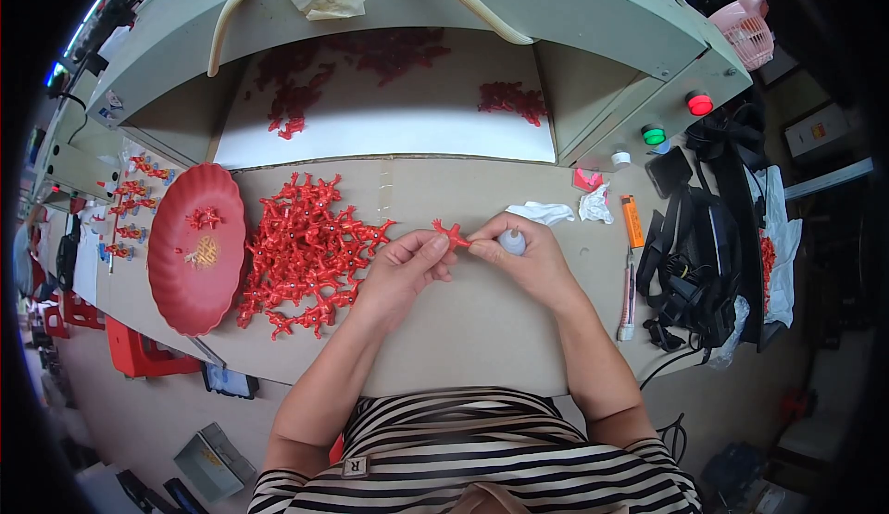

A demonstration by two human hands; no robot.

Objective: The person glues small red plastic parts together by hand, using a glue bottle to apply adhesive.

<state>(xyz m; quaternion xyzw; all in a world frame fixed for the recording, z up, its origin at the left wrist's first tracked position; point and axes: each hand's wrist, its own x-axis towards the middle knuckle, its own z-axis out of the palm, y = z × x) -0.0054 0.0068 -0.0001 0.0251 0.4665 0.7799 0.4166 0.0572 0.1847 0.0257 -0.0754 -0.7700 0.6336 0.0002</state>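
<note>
Red figure (451, 233) partly covered, pale bottle (512, 242) partly hidden, shirt (435, 454) cut off

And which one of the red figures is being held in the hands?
The single red figure held between the left hand and the right hand, just right of the large pile. The figures in that pile lie unheld.

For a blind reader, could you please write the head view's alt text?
A person's left hand and right hand hold a glossy red figure, the right also a whitish rounded object. At left lie heaped red figures and a scalloped red dish.
</note>
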